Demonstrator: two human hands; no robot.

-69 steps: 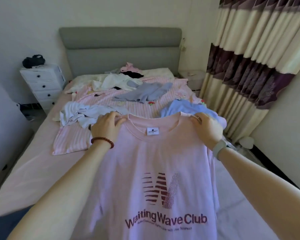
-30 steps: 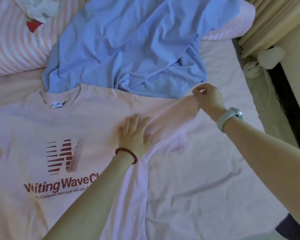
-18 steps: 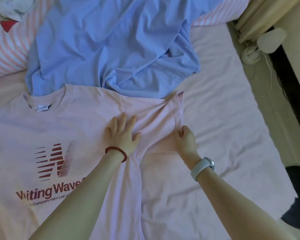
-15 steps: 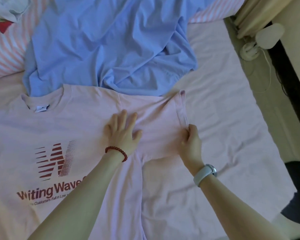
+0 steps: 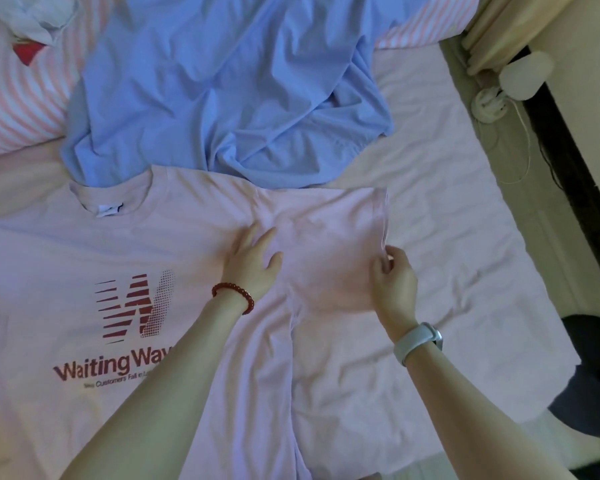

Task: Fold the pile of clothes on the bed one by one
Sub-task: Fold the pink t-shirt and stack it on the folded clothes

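Note:
A pale pink T-shirt (image 5: 174, 237) with a dark red "Waiting Wave" print lies flat, front up, on the pink bed sheet (image 5: 447, 237). My left hand (image 5: 253, 265), with a red bead bracelet, presses flat on the shirt by its right armpit seam, fingers spread. My right hand (image 5: 392, 282), with a pale watch on the wrist, pinches the lower corner of the right sleeve's hem. The sleeve is spread out sideways between the two hands.
A crumpled blue T-shirt (image 5: 229, 84) lies just beyond the pink shirt's collar. A pink-striped duvet (image 5: 18, 102) with a white garment (image 5: 45, 19) is at top left. The bed's right edge, a curtain, a white lamp (image 5: 525, 76) and a dark object (image 5: 593, 375) are on the right.
The shirt went from held up to flat on the bed. Over the last second my right hand dragged the sleeve outward and flattened it; my left hand stayed pressed by the armpit.

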